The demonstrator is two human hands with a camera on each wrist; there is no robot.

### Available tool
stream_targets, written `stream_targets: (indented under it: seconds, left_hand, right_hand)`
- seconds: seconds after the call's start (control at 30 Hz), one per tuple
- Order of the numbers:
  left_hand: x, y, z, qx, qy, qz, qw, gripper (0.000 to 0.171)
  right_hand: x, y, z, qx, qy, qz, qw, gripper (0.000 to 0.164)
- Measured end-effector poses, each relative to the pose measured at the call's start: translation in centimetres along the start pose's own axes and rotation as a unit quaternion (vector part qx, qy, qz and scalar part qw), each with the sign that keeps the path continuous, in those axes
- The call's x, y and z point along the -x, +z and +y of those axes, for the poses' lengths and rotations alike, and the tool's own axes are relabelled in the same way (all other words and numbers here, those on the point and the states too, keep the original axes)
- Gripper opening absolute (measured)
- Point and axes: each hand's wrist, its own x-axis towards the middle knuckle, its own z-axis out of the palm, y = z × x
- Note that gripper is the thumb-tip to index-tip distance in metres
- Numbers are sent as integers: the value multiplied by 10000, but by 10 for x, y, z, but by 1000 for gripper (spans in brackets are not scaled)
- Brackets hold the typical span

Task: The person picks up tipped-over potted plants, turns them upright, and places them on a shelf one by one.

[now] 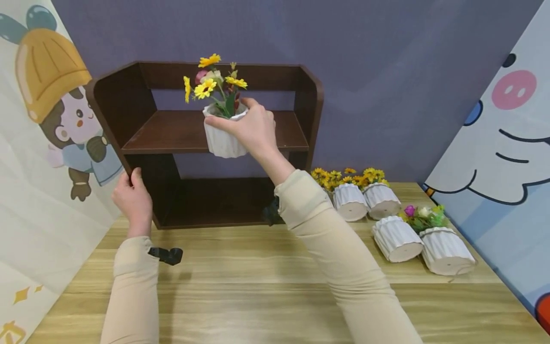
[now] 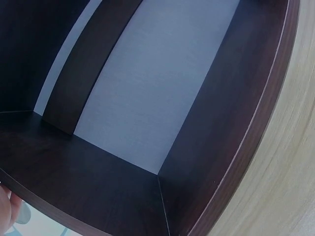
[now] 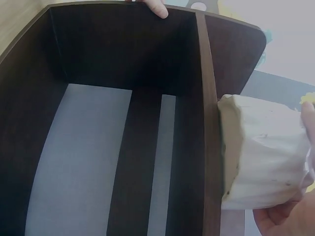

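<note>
My right hand [image 1: 257,128] grips the rim of a white, ribbed flower pot [image 1: 223,141] with yellow and pink artificial flowers [image 1: 212,86]. The pot is upright at the front edge of the upper shelf [image 1: 176,131] of a dark brown two-tier shelf unit [image 1: 139,129]. In the right wrist view the pot [image 3: 268,150] appears side-on beside the shelf board, the right hand [image 3: 290,216] around its far end. My left hand [image 1: 134,198] holds the front edge of the unit's left side panel. Only its fingers [image 2: 7,209] show in the left wrist view.
Several white pots lie on their sides on the wooden table [image 1: 240,296] to the right. Two hold yellow flowers [image 1: 350,177]; near another pot [image 1: 447,251] are pink and green ones. A purple-grey partition [image 1: 378,95] stands behind the unit, and printed cartoon panels flank both sides.
</note>
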Motion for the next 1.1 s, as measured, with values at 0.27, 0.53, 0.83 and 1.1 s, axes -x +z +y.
stream_targets:
  seconds: [0.27,0.53,0.83,1.1]
  left_hand:
    - [4,1,1,-23,40,71,10000,44]
    - [4,1,0,-69,-34,15,10000,46]
    - [4,-2,1,3,-159,-17,9999,46]
    - [5,0,2,68,-216,-74,9997,46]
  right_hand:
    - [-3,6,-2,239,-93,-8,9997,94]
    - [-5,11,-3,331,-182,119,9992,95]
    - [-8,20,-7,259,-191,151,9994,94]
    - [-10,24,-9,341,-112,122,9993,96]
